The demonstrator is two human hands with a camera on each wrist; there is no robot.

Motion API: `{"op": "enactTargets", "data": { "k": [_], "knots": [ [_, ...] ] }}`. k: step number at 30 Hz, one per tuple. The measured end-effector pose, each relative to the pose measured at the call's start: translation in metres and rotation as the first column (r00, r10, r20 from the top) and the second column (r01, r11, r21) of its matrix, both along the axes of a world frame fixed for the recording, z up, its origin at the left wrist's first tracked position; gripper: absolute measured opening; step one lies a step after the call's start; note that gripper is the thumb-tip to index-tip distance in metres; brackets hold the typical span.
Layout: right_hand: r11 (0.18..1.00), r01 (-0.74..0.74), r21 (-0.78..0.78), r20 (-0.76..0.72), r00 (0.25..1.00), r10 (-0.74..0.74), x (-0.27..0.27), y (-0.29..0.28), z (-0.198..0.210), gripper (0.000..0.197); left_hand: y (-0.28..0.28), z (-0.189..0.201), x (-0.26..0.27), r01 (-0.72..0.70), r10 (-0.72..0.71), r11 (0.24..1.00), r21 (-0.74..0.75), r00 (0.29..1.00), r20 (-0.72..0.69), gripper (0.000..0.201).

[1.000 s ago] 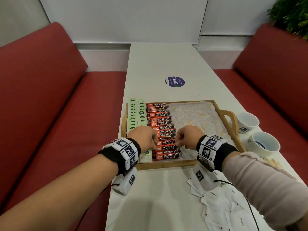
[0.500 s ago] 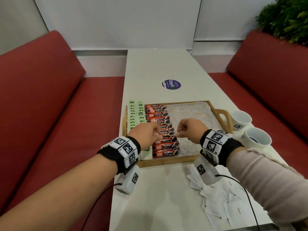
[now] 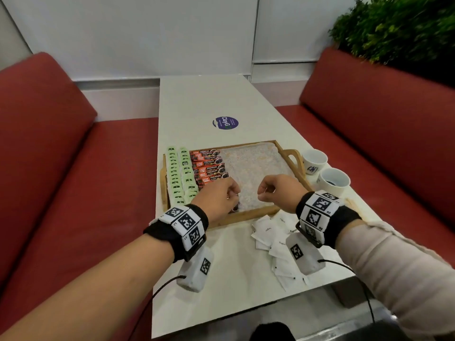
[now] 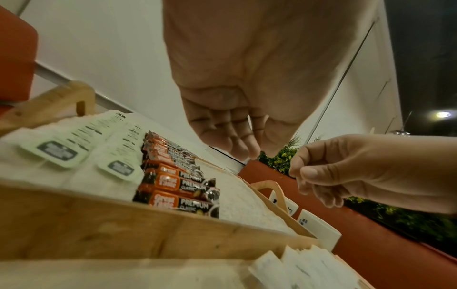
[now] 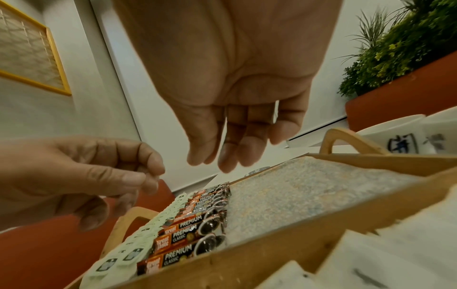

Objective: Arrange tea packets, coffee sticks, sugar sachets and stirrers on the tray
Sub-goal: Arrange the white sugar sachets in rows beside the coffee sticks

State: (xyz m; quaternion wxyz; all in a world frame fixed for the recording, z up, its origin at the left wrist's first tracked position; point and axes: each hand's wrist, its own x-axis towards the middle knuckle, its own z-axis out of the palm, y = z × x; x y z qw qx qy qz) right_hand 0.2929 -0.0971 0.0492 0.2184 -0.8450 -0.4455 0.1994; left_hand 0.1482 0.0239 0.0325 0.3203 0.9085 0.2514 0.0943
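Observation:
A wooden tray (image 3: pixel 251 214) lies on the white table. Two columns of green tea packets (image 3: pixel 177 178) fill its left side, and a column of red coffee sticks (image 3: pixel 209 168) lies beside them. The tray's right half shows only its speckled liner. My left hand (image 3: pixel 219 195) hovers over the near coffee sticks, and my right hand (image 3: pixel 270 190) hovers over the liner. Both have loosely curled fingers and hold nothing, as the wrist views of the left hand (image 4: pixel 247 154) and right hand (image 5: pixel 222 156) show. White sugar sachets (image 3: pixel 268 232) lie loose on the table in front of the tray.
Two white cups (image 3: pixel 315 161) (image 3: pixel 333 180) stand right of the tray's handle. A round purple sticker (image 3: pixel 225 123) marks the table beyond the tray. Red benches flank the table, and a plant stands at the back right.
Both hands have lifted off the near coffee sticks and drawn apart, the right one moving right over the liner. The coffee sticks stay in their column.

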Motion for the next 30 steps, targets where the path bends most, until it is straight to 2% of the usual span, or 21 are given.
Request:
{"op": "enactTargets", "data": {
  "k": [5, 11, 16, 18, 22, 30],
  "knots": [
    [0.987, -0.047, -0.152, -0.002, 0.999, 0.048, 0.001, -0.026, -0.003, 0.018, -0.02, -0.013, 0.007, 0.059, -0.063, 0.997, -0.044, 0.992, -0.105, 0.019],
    [0.896, -0.171, -0.409, 0.06, 0.975, 0.214, 0.002, -0.042, -0.018, 0.066, -0.035, -0.025, 0.019, 0.1, -0.102, 0.995, -0.022, 0.956, -0.275, 0.02],
    [0.771, -0.317, -0.552, 0.084, 0.899, 0.429, 0.007, -0.052, -0.033, 0.091, -0.049, -0.027, 0.029, 0.051, -0.041, 0.999, 0.009, 0.899, -0.436, 0.029],
    [0.75, -0.335, -0.571, 0.114, 0.872, 0.476, 0.009, -0.054, -0.037, 0.091, -0.057, -0.027, 0.034, 0.039, -0.027, 0.999, 0.012, 0.861, -0.508, 0.033],
    [0.76, -0.362, -0.539, 0.147, 0.848, 0.508, 0.013, -0.055, -0.048, 0.082, -0.071, -0.026, 0.041, -0.073, 0.034, 0.996, -0.044, 0.808, -0.588, 0.038],
    [0.808, -0.46, -0.369, 0.108, 0.842, 0.528, 0.023, -0.046, -0.064, 0.065, -0.073, -0.032, 0.051, -0.295, 0.122, 0.935, -0.198, 0.789, -0.602, 0.036]
  ]
}}
